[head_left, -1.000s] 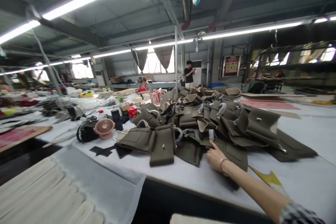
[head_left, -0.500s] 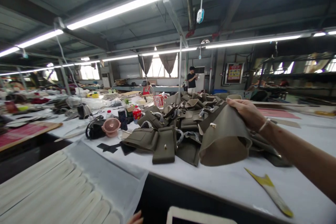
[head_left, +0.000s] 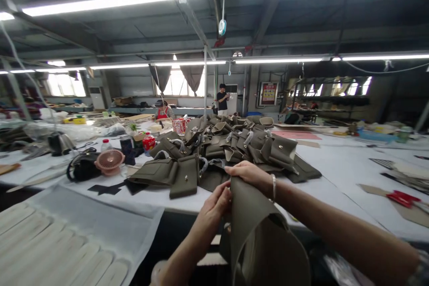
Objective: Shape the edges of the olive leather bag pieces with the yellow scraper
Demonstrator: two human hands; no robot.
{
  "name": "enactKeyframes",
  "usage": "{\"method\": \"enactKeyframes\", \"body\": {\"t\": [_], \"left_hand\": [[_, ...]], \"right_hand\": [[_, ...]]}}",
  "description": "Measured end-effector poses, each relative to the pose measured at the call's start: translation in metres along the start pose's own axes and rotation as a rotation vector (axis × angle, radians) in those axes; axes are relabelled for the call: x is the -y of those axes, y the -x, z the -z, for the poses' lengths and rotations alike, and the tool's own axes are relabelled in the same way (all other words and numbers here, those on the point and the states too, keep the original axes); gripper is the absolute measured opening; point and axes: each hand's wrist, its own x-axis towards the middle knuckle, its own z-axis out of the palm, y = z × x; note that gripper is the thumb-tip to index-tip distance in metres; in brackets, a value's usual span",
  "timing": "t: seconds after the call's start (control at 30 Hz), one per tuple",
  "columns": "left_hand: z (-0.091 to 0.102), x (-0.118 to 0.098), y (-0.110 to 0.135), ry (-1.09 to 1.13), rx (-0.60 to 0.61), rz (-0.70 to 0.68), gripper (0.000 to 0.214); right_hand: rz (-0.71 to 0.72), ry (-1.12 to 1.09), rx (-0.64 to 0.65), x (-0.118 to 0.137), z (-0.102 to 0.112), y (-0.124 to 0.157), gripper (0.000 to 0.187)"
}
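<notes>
Between my two hands hangs an olive-grey leather bag piece (head_left: 254, 219), its open end turned toward me, in front of the table edge. My right hand (head_left: 250, 175) grips its top edge, fingers closed over the leather. My left hand (head_left: 217, 201) pinches its left side, where the thumb and fingers meet; exactly what lies under those fingertips is hidden. Just beyond my hands lies a heap of similar olive-grey bags (head_left: 214, 143), some with metal clasps and plastic-wrapped handles. One bag (head_left: 184, 178) with a small clasp lies at the heap's near edge.
On the white table (head_left: 338, 196) to the left are a pink fan (head_left: 110, 161), a black bag (head_left: 83, 164) and a red can (head_left: 148, 144). A red-handled tool (head_left: 403, 198) lies at right. Padded white strips (head_left: 67, 254) cover the lower left. A person (head_left: 222, 99) stands far back.
My right hand has brought the bag piece from over the table toward me. My left hand has come up from the bottom edge and taken hold of it. The view has turned right.
</notes>
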Motion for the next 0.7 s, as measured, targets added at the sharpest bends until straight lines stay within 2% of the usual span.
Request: {"method": "enactKeyframes", "body": {"t": [0.13,0.2,0.33,0.47,0.53,0.6,0.63,0.7], "left_hand": [[-0.009,0.025,-0.013,0.021,-0.014,0.15,0.071],[-0.011,0.029,-0.017,0.057,0.029,0.207,0.075],[-0.023,0.018,-0.026,0.118,0.172,0.246,0.064],[-0.04,0.0,-0.029,0.24,0.266,0.262,0.054],[-0.045,-0.005,-0.029,0.319,0.213,0.249,0.05],[-0.044,-0.005,-0.03,0.401,0.099,0.216,0.044],[-0.042,-0.005,-0.031,0.444,0.032,0.199,0.044],[-0.034,-0.003,-0.034,0.527,-0.1,0.172,0.048]], "right_hand": [[-0.057,0.193,0.056,-0.012,-0.006,0.019,0.045],[-0.041,0.307,0.064,-0.016,-0.003,0.025,0.045],[0.009,0.448,0.068,-0.018,0.003,0.03,0.041],[0.076,0.423,-0.007,-0.013,0.017,0.032,0.037],[0.113,0.358,-0.056,-0.02,0.029,0.041,0.035],[0.136,0.228,-0.095,-0.041,0.041,0.057,0.038],[0.14,0.029,-0.142,-0.057,0.044,0.067,0.041],[0.016,-0.165,-0.343,-0.093,0.041,0.085,0.047]]}}
